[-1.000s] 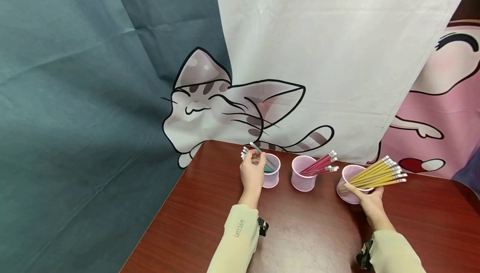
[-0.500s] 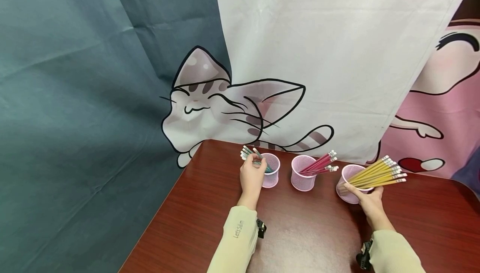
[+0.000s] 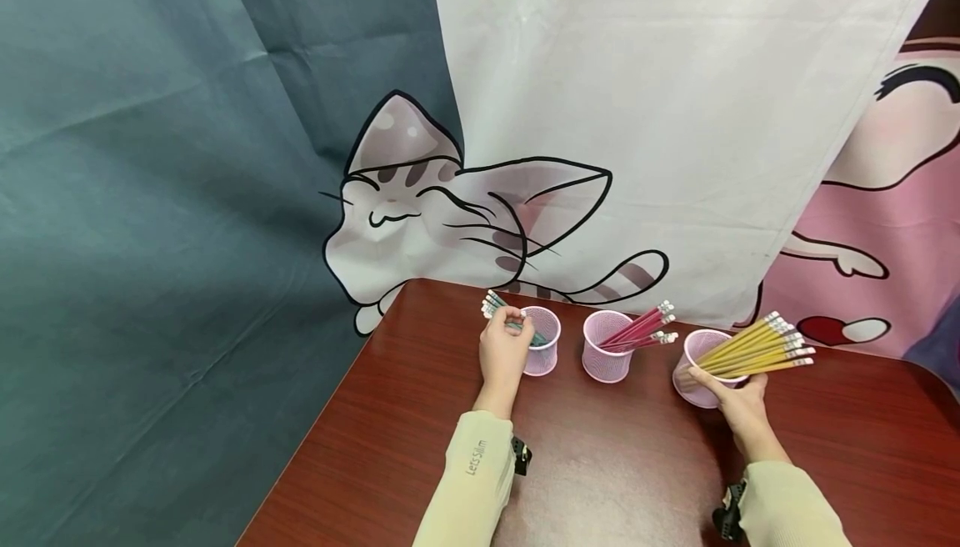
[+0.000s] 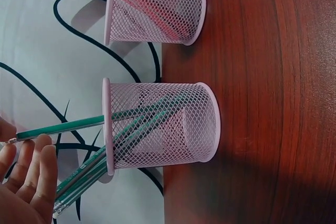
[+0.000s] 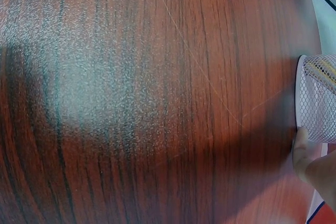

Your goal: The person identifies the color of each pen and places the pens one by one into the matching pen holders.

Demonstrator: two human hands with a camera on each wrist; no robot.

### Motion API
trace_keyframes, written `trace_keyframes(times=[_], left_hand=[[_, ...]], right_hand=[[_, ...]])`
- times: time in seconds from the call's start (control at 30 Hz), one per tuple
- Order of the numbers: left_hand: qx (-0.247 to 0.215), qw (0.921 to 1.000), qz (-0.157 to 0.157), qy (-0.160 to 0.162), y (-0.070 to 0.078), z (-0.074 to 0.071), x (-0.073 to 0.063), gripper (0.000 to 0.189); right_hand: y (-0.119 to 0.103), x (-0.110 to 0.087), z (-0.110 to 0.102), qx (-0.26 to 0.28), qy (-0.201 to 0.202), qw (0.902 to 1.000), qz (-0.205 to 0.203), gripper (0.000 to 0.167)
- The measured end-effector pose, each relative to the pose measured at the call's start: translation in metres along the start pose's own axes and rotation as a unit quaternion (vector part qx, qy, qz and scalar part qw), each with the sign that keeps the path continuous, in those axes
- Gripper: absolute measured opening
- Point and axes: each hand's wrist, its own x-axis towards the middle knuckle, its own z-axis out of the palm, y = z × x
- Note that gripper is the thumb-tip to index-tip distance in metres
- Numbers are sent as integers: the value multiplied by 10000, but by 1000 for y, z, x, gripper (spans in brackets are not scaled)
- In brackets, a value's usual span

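My left hand (image 3: 505,355) is at the left pink mesh cup (image 3: 542,361). Its thumb and fingertips pinch the eraser end of a green pencil (image 4: 60,128), whose lower part slants down inside that cup. Several other green pencils (image 4: 86,177) lean out of the same cup, below the fingers in the left wrist view. On the right, my right hand (image 3: 744,415) grips the side of another pink mesh cup (image 3: 692,387), thumb toward the rim. A bunch of yellow pencils (image 3: 753,348) leans out of it to the right. In the right wrist view a finger (image 5: 300,148) lies against this cup.
Between the hands stands the middle pink mesh cup (image 3: 606,369), with several dark pink pencils (image 3: 637,330) leaning right. All three cups are near the back of the brown wooden table (image 3: 615,464). A curtain with a cartoon cat (image 3: 420,230) hangs behind the table.
The green pencil in my left hand has gone lower into the left cup, its eraser end now down at the fingertips. My right hand and its cup have stayed in place.
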Motion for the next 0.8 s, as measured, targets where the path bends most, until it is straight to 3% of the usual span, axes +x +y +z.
trace_keyframes(times=[0.23, 0.57, 0.8], left_hand=[[-192, 9997, -47, 156, 0, 0, 0, 16], [-829, 9944, 577, 304, 5, 0, 4, 18], [-1055, 9914, 628, 447, 1, -18, 19, 13]], right_hand=[[0, -2, -2, -183, 45, 9998, -26, 97], [1, -12, -13, -142, 69, 9999, -30, 96], [10, -2, -3, -477, -236, 9972, -517, 96]])
